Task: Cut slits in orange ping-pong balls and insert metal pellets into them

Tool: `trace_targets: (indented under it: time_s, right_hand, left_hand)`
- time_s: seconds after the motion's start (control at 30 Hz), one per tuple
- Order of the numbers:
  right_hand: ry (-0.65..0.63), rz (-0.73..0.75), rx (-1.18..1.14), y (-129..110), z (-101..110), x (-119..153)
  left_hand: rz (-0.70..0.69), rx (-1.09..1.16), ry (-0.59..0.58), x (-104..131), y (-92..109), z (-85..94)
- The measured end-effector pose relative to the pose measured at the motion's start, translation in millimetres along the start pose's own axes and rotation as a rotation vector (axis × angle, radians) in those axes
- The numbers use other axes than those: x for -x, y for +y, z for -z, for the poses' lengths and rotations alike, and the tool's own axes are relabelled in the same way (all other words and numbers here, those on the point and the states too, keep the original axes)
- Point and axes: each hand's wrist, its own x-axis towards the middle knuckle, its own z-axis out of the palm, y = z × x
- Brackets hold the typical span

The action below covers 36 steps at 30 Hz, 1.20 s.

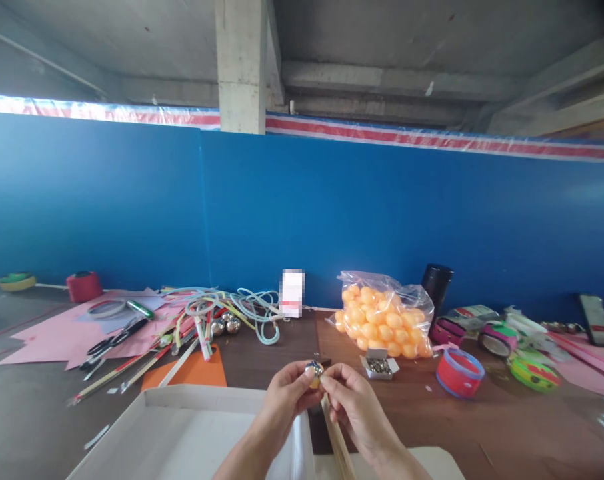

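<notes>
Low at the centre of the view, above the brown desk (507,427), both hands meet fingertip to fingertip; the left hand (287,393) comes up from below with its forearm angled right, its thumb and fingers pinched on a small shiny metal ball (313,369); the right hand (352,400) closes on the same ball from the other side, and a thin wooden stick (338,440) runs down beneath its palm; a white cardboard box (182,427) lies just left of the forearms; a small box of metal pins (379,365) sits just beyond the hands, near a bag of orange balls (382,320); rolls of tape (459,373) lie to the right.
</notes>
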Motion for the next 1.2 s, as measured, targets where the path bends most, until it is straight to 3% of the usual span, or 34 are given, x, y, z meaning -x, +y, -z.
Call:
trace_targets:
  time_s: [0.73,0.93,1.07,1.2]
  right_hand:
    - [0.029,0.005,0.113,-4.6,-3.9,0.4]
    - [0.021,0.016,0.188,-7.2,-2.3,-0.7]
    - [0.042,0.059,0.448,-13.3,4.3,0.7]
    - [0.160,0.111,0.978,-13.6,13.1,6.4]
  left_hand:
    - [-0.053,-0.027,-0.015,-4.4,-8.5,5.5]
    - [-0.045,0.019,0.034,-4.1,-9.1,2.5]
    - [-0.062,0.024,0.106,-6.7,-6.6,6.0]
    - [-0.119,0.052,0.204,-10.2,-0.4,14.1]
